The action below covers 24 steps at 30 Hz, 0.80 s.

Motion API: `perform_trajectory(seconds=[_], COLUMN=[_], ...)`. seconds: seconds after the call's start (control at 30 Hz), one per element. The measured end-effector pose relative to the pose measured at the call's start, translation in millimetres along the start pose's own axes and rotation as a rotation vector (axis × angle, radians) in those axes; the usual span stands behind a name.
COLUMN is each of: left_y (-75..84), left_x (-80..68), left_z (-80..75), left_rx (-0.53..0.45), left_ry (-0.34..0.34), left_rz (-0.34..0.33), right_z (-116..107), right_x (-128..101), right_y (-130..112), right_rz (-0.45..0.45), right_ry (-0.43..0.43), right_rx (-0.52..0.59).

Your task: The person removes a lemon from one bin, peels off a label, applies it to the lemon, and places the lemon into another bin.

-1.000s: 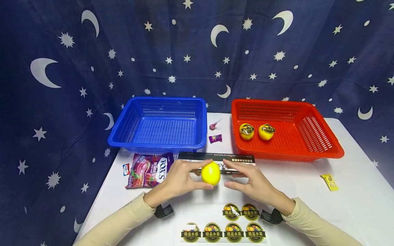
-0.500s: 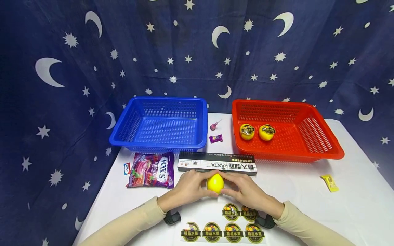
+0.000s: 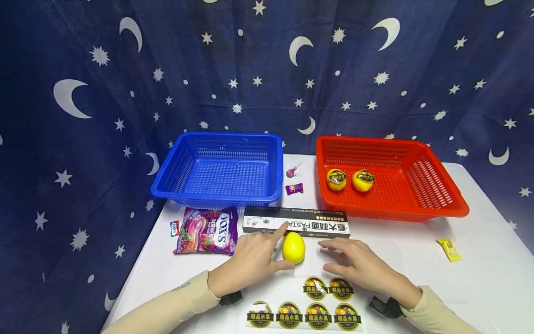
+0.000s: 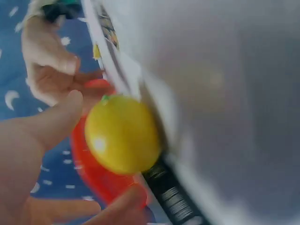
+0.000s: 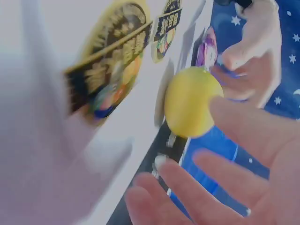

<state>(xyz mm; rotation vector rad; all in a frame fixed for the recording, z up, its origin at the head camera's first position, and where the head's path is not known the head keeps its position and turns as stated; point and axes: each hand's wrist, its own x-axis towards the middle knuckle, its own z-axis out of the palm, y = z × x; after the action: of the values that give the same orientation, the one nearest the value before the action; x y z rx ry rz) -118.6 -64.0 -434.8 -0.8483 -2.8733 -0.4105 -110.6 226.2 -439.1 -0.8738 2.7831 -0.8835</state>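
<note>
Left hand [image 3: 250,260] touches yellow lemon [image 3: 293,247]; right hand [image 3: 367,269] apart.

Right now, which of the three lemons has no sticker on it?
The lemon on the table by the left hand. The two in the red basket each carry a dark label.
</note>
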Motion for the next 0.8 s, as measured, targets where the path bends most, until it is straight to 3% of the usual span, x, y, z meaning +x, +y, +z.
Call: perform_trajectory(seconds=[0.1, 0.17, 0.27, 0.37, 0.43, 0.53, 0.63, 0.8], left_y=[14.7, 27.4, 47.7, 63.5, 68.7, 68.8, 65.3, 62.3], left_x=[-9.0, -12.8, -11.3, -5.1, -0.8, 1.6, 1.9, 3.9], left_z=[-6.8, -9.3, -7.0, -0.5, 6.3, 15.4, 21.2, 25.9], left_rx=[0.097, 0.119, 0.118, 0.164, 0.203, 0.237, 0.218, 0.151], left_ry=[0.153, 0.173, 0.070, -0.091, -0.173, -0.235, -0.253, -0.221], left_rz=[0.106, 0.238, 0.450, 0.562, 0.565, 0.522, 0.484, 0.459], right_z=[-5.8, -5.6, 1.0, 11.2, 17.3, 22.8, 24.5, 22.2], right_x=[-19.9, -30.0, -40.7, -46.5, -48.5, -49.5, -49.4, -48.6], right_y=[-0.3, -0.7, -1.3, -1.4, -1.9, -3.2, -4.1, -4.0], right_rz=[-0.011, -0.025, -0.032, -0.008, 0.003, 0.003, -0.011, 0.018], right_ry=[-0.018, -0.047, -0.092, -0.118, -0.107, -0.081, -0.062, -0.071], right_rx=[-0.062, -0.074, -0.053, -0.039, -0.048, -0.066, -0.071, -0.066])
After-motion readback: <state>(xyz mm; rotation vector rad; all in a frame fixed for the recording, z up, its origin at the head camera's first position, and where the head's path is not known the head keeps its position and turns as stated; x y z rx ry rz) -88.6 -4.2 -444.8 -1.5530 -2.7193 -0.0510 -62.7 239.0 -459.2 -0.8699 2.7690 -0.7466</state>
